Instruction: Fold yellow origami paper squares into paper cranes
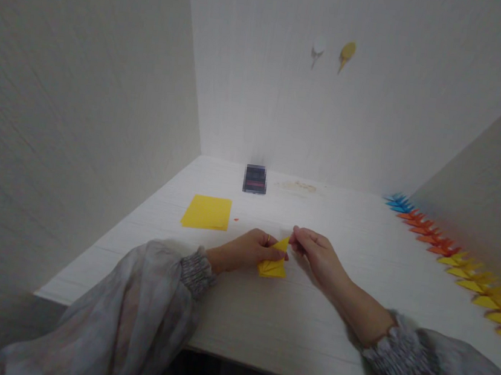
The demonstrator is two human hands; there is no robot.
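Observation:
A small, partly folded yellow paper piece (274,264) rests on the white table (288,326) in front of me. My left hand (247,249), with a ring on one finger, is closed on the paper's left side. My right hand (315,253) pinches the paper's raised upper tip. Both wrists carry grey gathered sleeves.
A stack of flat yellow paper sheets (207,212) lies to the left. A dark small box (255,179) stands at the back by the wall. A row of folded paper figures (461,259), blue, orange and yellow, runs along the right wall. Two small objects (347,53) hang on the far wall.

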